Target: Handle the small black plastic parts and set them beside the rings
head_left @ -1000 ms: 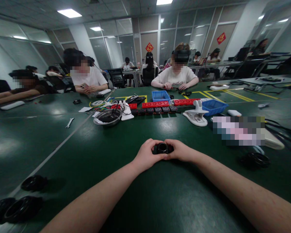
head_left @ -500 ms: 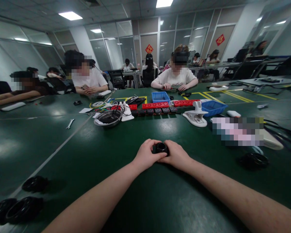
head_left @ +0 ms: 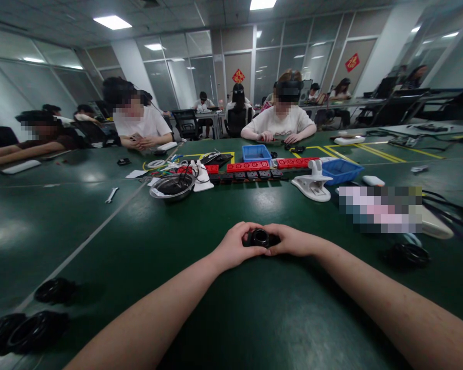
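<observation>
A small glossy black ring-shaped part (head_left: 260,244) with a round opening on top stands on the green table, between my two hands. My left hand (head_left: 237,245) is closed round its left side, thumb in front and fingers behind. On the other side, my right hand (head_left: 291,240) curves about the part with thumb and fingertips at its right edge; a dark gap shows between the part and the palm. The thumbs come close together in front of it.
Several similar black parts (head_left: 38,331) lie at the lower left, and another black part (head_left: 409,255) at the right. Further back are a wrench (head_left: 111,195), a metal bowl (head_left: 172,198), red strips (head_left: 249,167), a white clamp stand (head_left: 312,190) and blue bins (head_left: 341,172). People sit across the table.
My right hand has shifted slightly right and its palm has opened away from the black part, so more of the part shows. My left hand stays round it.
</observation>
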The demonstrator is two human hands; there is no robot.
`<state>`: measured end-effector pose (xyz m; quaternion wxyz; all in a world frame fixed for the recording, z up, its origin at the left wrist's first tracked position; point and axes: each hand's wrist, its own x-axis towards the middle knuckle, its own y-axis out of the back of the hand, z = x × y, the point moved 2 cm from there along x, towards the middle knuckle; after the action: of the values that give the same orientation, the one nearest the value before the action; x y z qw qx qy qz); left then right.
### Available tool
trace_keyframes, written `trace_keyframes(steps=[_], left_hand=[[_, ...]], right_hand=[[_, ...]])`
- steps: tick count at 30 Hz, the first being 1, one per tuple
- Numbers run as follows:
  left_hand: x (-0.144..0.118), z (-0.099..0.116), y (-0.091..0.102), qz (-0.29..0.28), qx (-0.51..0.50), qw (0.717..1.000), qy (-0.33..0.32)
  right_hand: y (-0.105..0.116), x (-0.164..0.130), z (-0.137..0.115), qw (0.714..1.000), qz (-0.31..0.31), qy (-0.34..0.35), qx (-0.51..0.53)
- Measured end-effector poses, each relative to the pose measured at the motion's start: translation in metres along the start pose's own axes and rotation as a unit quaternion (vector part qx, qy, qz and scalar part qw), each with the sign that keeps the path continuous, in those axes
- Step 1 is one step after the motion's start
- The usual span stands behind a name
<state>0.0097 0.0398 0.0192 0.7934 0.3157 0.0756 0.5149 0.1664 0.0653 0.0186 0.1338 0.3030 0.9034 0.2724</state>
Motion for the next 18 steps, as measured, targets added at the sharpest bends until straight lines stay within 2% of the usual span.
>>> trace_keyframes(steps=[15, 18], left_hand=[[0.0002, 0.0013, -0.0006, 0.01, 0.015, 1.0, 0.006], [-0.0004, 0.002, -0.0015, 0.033, 0.018, 0.999, 0.018]], right_hand=[[-0.0004, 0.0007, 0.0028, 0.999, 0.01, -0.008, 0.053], [-0.004, 0.0025, 0.0032, 0.998, 0.043, -0.032, 0.02]])
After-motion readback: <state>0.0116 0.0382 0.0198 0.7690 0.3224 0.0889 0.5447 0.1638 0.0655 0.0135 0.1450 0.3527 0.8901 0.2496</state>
